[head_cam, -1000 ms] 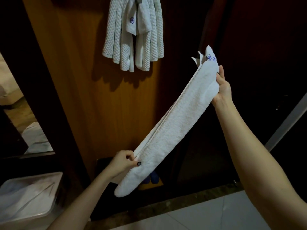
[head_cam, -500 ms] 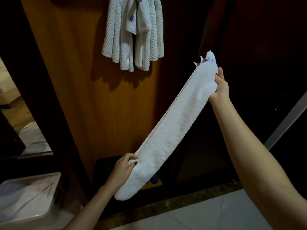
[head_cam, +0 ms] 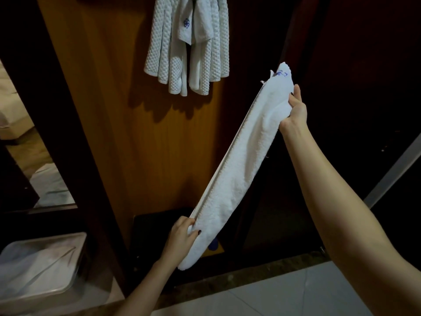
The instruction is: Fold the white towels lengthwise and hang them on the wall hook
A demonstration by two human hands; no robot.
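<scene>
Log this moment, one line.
towel: folded lengthwise, unhung; left hand: grips lower end; right hand: grips upper end; hung towels: on wood panel

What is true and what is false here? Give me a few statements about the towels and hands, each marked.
1. Both the left hand and the right hand grip one folded towel. True.
2. The towel is held level. False: it slants, with the right hand's end higher.
3. Hung towels are already up against the wooden panel. True.
4. The gripped towel touches those already hanging. False: it is apart from them, lower and to the right.
5. A clear bin sits at lower left. True.
</scene>
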